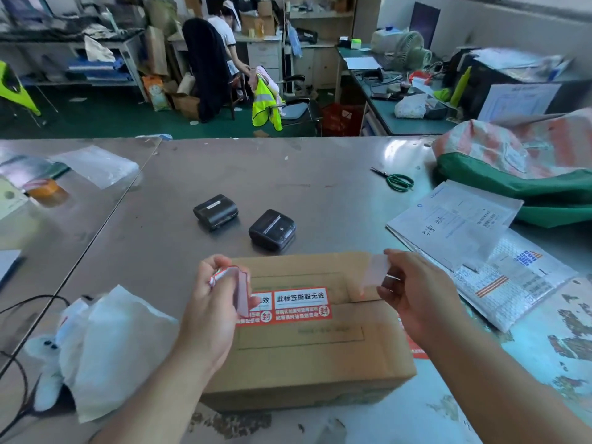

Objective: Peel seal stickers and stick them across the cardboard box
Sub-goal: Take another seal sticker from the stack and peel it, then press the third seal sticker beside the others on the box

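The left hand (208,302) curls its fingers round a red-and-white sticker strip (241,291), held on edge over the box's 9 o'clock side. The right hand (416,296) pinches a pale slip (376,274) over its 2 o'clock corner. Between them the box (304,357) lies on the table (288,174), red seals (301,304) stuck across its seam. Two printers (215,211) sit at 12 o'clock and scissors (398,180) at 1.

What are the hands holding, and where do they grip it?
Left hand pinches a sticker stack by its top end; right hand pinches a pale strip by its right edge.
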